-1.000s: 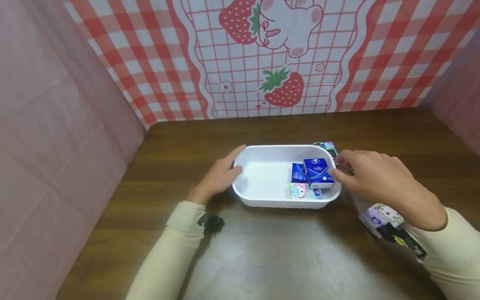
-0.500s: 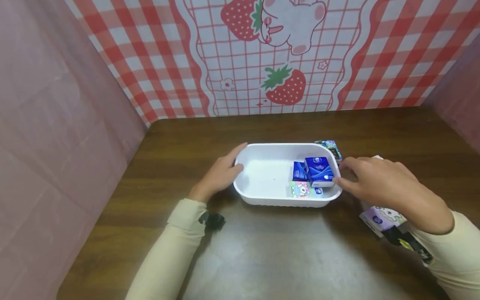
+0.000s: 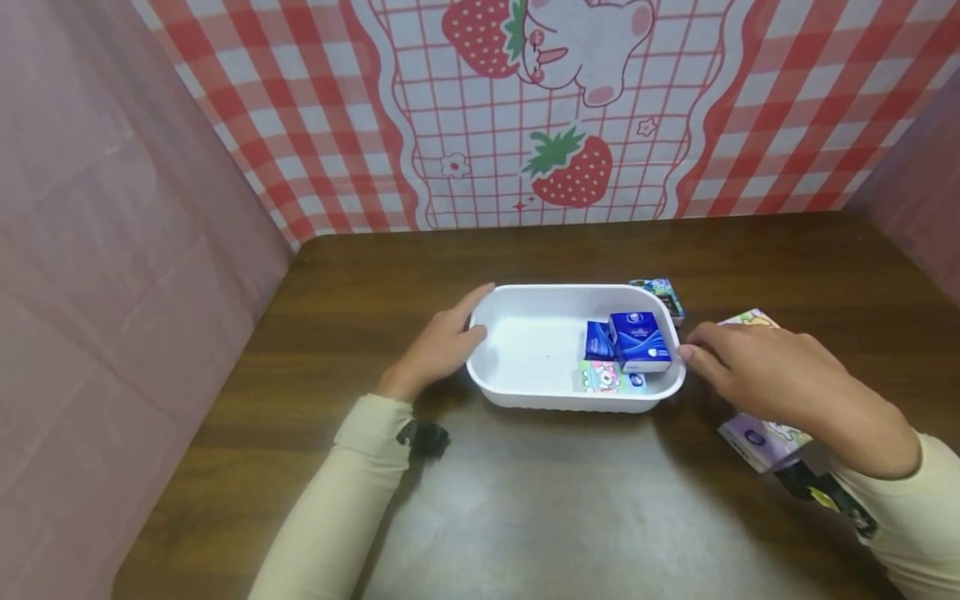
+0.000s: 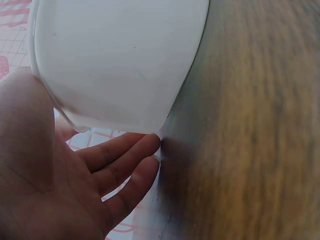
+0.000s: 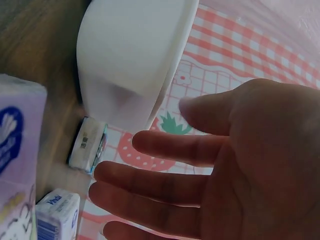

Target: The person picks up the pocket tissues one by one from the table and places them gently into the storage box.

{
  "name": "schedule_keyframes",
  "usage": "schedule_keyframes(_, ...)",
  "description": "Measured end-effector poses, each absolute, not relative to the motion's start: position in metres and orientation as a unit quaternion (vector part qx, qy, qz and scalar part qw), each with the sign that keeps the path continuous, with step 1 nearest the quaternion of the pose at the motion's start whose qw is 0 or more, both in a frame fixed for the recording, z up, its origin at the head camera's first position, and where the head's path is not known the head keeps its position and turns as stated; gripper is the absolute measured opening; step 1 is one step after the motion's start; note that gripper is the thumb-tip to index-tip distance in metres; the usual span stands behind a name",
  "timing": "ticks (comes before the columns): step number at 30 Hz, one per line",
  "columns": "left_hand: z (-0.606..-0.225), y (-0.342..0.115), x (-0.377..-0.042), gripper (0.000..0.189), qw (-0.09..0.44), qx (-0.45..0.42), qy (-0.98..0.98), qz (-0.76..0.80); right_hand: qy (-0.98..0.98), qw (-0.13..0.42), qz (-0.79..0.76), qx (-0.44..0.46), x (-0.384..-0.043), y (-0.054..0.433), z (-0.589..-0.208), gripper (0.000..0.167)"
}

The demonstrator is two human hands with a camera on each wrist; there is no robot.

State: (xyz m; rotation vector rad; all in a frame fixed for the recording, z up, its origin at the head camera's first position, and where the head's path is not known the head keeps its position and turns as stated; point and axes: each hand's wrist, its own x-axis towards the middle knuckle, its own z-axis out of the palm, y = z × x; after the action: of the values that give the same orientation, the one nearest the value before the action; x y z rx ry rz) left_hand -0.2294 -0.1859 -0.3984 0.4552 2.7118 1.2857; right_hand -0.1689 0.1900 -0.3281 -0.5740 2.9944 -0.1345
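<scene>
A white plastic basin (image 3: 525, 358) stands on the table in the head view. Inside, at its right end, lie two blue tissue packs (image 3: 639, 340) and one with a cartoon print (image 3: 600, 379). My left hand (image 3: 438, 346) holds the basin's left end, its thumb over the rim; in the left wrist view the fingers (image 4: 125, 175) reach round the outer wall. Just off the right end, my right hand (image 3: 780, 379) has loosely extended fingers. Nothing is in its palm in the right wrist view, and a gap separates the thumb (image 5: 205, 112) from the basin.
A purple tissue pack (image 3: 757, 442) lies under my right wrist. Another with a cartoon print (image 3: 752, 318) is partly hidden behind that hand. A green-blue pack (image 3: 663, 293) sits by the basin's back right corner. A red checked cloth (image 3: 337, 150) hangs behind the table (image 3: 525, 500).
My right hand has drawn away to the right from the basin's rim, exposing the cartoon-printed pack behind it. My left hand stays at the left end. The basin's contents look unchanged.
</scene>
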Motion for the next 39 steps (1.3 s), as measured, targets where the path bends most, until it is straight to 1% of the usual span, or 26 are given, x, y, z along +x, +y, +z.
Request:
schedule_keyframes(4, -0.399, -0.187, -0.229, 0.061, 0.054, 0.148, 0.892, 0.424, 0.980, 0.045, -0.039, -0.189, -0.168, 0.193, -0.330, 0.033)
schedule_keyframes(7, -0.399, -0.187, -0.230, 0.061, 0.054, 0.149, 0.892, 0.424, 0.981, 0.054, -0.032, -0.184, -0.167, 0.197, -0.332, 0.032)
schedule_keyframes(11, -0.399, -0.186, -0.230, 0.061, 0.052, 0.156, 0.891, 0.423, 0.982, 0.073, -0.025, -0.173, -0.167, 0.201, -0.335, 0.045)
schedule_keyframes(17, -0.399, -0.185, -0.230, 0.061, 0.055, 0.152, 0.891, 0.423, 0.980, 0.118, -0.007, -0.158, -0.165, 0.206, -0.340, 0.076)
schedule_keyframes(20, -0.400, -0.186, -0.230, 0.061, 0.055, 0.151, 0.891, 0.424, 0.977, 0.135, 0.000, -0.166, -0.165, 0.210, -0.344, 0.084)
schedule_keyframes(28, -0.399, -0.186, -0.230, 0.061, 0.054, 0.151, 0.893, 0.421, 0.977, 0.131, 0.006, -0.169, -0.164, 0.215, -0.346, 0.088)
schedule_keyframes(32, -0.399, -0.186, -0.230, 0.061, 0.057, 0.149, 0.892, 0.423, 0.978, 0.129, 0.012, -0.166, -0.163, 0.218, -0.346, 0.093)
schedule_keyframes(35, -0.399, -0.186, -0.230, 0.061, 0.059, 0.148, 0.891, 0.424, 0.977, 0.135, 0.017, -0.164, -0.161, 0.221, -0.346, 0.098)
schedule_keyframes(39, -0.399, -0.186, -0.230, 0.061, 0.058, 0.148, 0.891, 0.425, 0.976, 0.150, 0.022, -0.155, -0.162, 0.223, -0.347, 0.101)
